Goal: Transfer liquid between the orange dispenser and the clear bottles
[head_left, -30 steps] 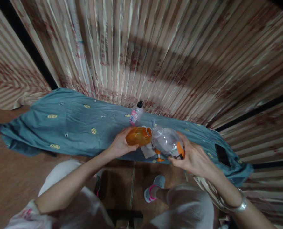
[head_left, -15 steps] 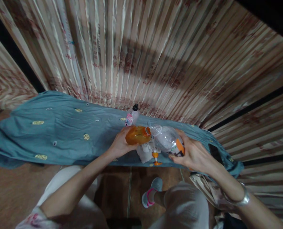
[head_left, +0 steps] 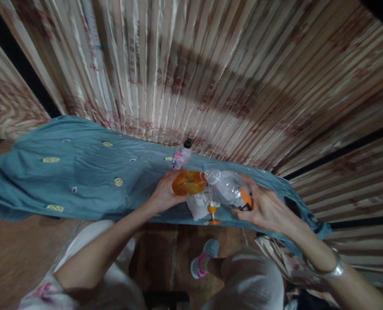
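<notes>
Head view: amber bottle (head_left: 189, 183) faces clear bottle (head_left: 229, 186), mouths close, contents unclear.

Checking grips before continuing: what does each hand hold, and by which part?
Left hand: the amber bottle, by its base end. Right hand: the clear bottle, around its lower end.

teal-draped table (head_left: 88, 181) | black-capped bottle (head_left: 182, 156), upright | white scalloped sheet (head_left: 197, 210) | orange pump (head_left: 212, 211), front edge | black phone (head_left: 291, 205), right

Left sleeve (head_left: 51, 295), white with pink print; silver bangle (head_left: 339, 269), right forearm (head_left: 303, 241); whitish trousers (head_left: 254, 275); pale grey-blue, pink-trimmed shoe (head_left: 211, 248).
</notes>
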Demonstrator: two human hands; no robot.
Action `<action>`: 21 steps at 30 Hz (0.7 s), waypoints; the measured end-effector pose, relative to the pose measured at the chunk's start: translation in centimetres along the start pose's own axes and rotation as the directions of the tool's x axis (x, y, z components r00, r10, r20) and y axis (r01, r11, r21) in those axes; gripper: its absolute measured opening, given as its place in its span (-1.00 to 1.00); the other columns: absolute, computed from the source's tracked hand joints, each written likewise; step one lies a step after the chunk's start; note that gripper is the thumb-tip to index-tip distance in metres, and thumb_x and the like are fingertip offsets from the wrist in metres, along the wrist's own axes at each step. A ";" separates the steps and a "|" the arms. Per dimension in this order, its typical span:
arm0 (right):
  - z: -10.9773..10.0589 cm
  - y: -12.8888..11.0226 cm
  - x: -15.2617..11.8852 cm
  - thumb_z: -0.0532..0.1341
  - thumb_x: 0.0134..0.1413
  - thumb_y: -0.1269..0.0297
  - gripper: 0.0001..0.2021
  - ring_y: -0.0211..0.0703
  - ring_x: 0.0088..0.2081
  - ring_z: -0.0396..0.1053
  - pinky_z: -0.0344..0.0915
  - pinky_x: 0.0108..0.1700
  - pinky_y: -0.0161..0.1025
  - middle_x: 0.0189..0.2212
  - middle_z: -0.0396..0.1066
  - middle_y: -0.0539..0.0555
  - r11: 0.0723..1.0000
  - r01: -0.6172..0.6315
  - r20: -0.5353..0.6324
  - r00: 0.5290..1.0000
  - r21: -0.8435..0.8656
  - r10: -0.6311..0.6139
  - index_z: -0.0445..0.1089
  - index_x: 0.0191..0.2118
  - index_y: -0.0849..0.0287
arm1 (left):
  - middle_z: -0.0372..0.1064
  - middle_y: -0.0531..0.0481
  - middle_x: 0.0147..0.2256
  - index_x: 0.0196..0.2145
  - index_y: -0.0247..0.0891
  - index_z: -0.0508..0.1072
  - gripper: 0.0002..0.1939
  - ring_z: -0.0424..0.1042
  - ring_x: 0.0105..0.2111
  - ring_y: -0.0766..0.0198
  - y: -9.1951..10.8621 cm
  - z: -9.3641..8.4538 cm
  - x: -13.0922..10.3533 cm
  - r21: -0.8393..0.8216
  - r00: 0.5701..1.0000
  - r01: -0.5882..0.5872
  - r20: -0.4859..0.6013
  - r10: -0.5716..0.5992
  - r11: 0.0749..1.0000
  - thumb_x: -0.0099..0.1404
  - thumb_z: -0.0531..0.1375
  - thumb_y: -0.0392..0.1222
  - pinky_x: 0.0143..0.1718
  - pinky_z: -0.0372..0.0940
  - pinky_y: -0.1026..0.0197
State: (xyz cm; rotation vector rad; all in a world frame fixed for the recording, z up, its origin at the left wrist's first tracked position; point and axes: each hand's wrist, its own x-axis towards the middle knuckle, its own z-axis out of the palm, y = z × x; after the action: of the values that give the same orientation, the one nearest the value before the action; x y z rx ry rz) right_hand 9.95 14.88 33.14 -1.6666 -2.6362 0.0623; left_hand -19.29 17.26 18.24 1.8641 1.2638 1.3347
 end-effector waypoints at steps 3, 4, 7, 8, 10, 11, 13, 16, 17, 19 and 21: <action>-0.1 0.0 0.3 0.26 0.04 -0.02 -0.10 0.04 -0.45 0.52 0.35 -0.33 -0.16 -0.38 0.58 0.15 1.000 -0.002 0.003 1.000 -0.005 0.002 0.13 0.40 0.47 | 0.55 -0.14 0.09 0.10 -0.21 0.48 -0.34 0.55 0.08 -0.05 -0.2 0.1 0.0 -0.045 1.000 0.019 0.007 -0.019 0.999 0.03 0.48 -0.17 0.20 0.43 -0.12; -0.1 0.0 0.4 0.26 0.03 -0.02 -0.09 0.04 -0.45 0.51 0.35 -0.32 -0.15 -0.40 0.57 0.14 1.000 -0.007 0.003 1.000 -0.009 0.007 0.13 0.40 0.47 | 0.55 -0.13 0.09 0.09 -0.21 0.48 -0.35 0.55 0.09 -0.05 -0.2 0.2 0.0 -0.067 1.000 0.023 0.010 -0.023 0.998 0.03 0.48 -0.15 0.21 0.42 -0.12; -0.3 -0.1 0.5 0.27 0.01 -0.02 -0.09 0.06 -0.45 0.51 0.35 -0.31 -0.14 -0.42 0.55 0.13 1.000 -0.024 0.006 1.000 -0.015 0.024 0.15 0.39 0.49 | 0.55 -0.15 0.09 0.09 -0.20 0.49 -0.35 0.53 0.12 -0.08 -0.7 0.8 0.0 -0.145 0.999 0.043 -0.001 -0.043 0.988 0.03 0.49 -0.10 0.24 0.39 -0.16; -0.4 -0.1 0.6 0.27 0.01 -0.03 -0.09 0.06 -0.45 0.51 0.35 -0.32 -0.14 -0.42 0.55 0.13 1.000 -0.027 0.007 1.000 -0.012 0.027 0.16 0.38 0.49 | 0.54 -0.16 0.09 0.10 -0.20 0.48 -0.33 0.52 0.13 -0.10 -0.8 1.0 0.1 -0.172 0.999 0.050 -0.008 -0.053 0.984 0.02 0.50 -0.09 0.24 0.39 -0.18; -0.6 -0.1 0.6 0.26 0.01 -0.03 -0.09 0.04 -0.48 0.49 0.33 -0.36 -0.15 -0.45 0.53 0.10 0.999 -0.035 0.005 0.999 0.000 0.035 0.16 0.38 0.47 | 0.53 -0.18 0.10 0.11 -0.20 0.47 -0.31 0.52 0.14 -0.12 -1.1 1.5 0.3 -0.219 0.997 0.062 -0.020 -0.068 0.974 0.02 0.50 -0.09 0.23 0.40 -0.20; -0.8 0.0 0.6 0.26 0.02 -0.04 -0.09 0.03 -0.51 0.47 0.31 -0.38 -0.16 -0.47 0.51 0.08 0.999 -0.041 0.004 0.999 0.006 0.041 0.15 0.39 0.46 | 0.53 -0.19 0.11 0.12 -0.20 0.47 -0.30 0.51 0.15 -0.12 -1.2 1.7 0.4 -0.237 0.997 0.065 -0.023 -0.072 0.969 0.02 0.50 -0.08 0.22 0.41 -0.20; -1.0 0.1 0.5 0.25 0.03 -0.05 -0.09 0.00 -0.55 0.44 0.29 -0.41 -0.17 -0.51 0.48 0.03 0.998 -0.057 0.001 0.998 0.012 0.057 0.14 0.40 0.45 | 0.53 -0.19 0.11 0.13 -0.20 0.46 -0.30 0.51 0.16 -0.12 -1.0 2.1 0.8 -0.261 0.997 0.066 -0.025 -0.075 0.963 0.04 0.49 -0.06 0.22 0.41 -0.20; -1.4 0.5 0.4 0.26 0.01 -0.05 -0.08 0.00 -0.54 0.45 0.30 -0.40 -0.17 -0.51 0.48 0.03 0.997 -0.072 -0.018 0.997 -0.007 0.071 0.15 0.40 0.44 | 0.54 -0.18 0.10 0.12 -0.18 0.46 -0.32 0.50 0.18 -0.11 -0.3 2.4 1.5 -0.268 0.998 0.056 -0.010 -0.061 0.962 0.06 0.49 -0.04 0.23 0.41 -0.18; -1.5 0.7 0.4 0.26 0.01 -0.05 -0.09 0.01 -0.52 0.45 0.30 -0.39 -0.16 -0.50 0.48 0.04 0.997 -0.073 -0.029 0.997 -0.016 0.072 0.16 0.39 0.44 | 0.54 -0.18 0.11 0.11 -0.18 0.47 -0.33 0.50 0.18 -0.11 0.0 2.5 1.7 -0.263 0.999 0.048 -0.009 -0.052 0.964 0.06 0.49 -0.03 0.23 0.41 -0.17; -1.6 1.1 0.2 0.27 0.00 -0.04 -0.10 0.02 -0.51 0.47 0.31 -0.38 -0.16 -0.49 0.49 0.04 0.997 -0.076 -0.049 0.996 -0.030 0.074 0.17 0.39 0.41 | 0.54 -0.18 0.12 0.10 -0.19 0.47 -0.35 0.51 0.17 -0.10 0.4 2.7 2.1 -0.250 0.999 0.034 -0.008 -0.038 0.968 0.07 0.48 -0.03 0.23 0.41 -0.16; -1.6 1.6 0.0 0.27 -0.01 -0.03 -0.11 0.03 -0.49 0.48 0.32 -0.37 -0.16 -0.48 0.50 0.04 0.996 -0.079 -0.064 0.995 -0.035 0.077 0.18 0.38 0.39 | 0.54 -0.19 0.11 0.11 -0.20 0.45 -0.33 0.53 0.13 -0.09 0.7 3.1 2.5 -0.236 0.999 0.034 0.000 -0.035 0.971 0.06 0.48 -0.03 0.23 0.41 -0.16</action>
State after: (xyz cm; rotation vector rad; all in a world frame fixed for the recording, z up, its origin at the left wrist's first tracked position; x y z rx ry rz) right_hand 11.51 15.61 34.65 -1.7530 -2.5423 -0.0373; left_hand -15.94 19.52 18.69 1.6681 1.0819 1.4038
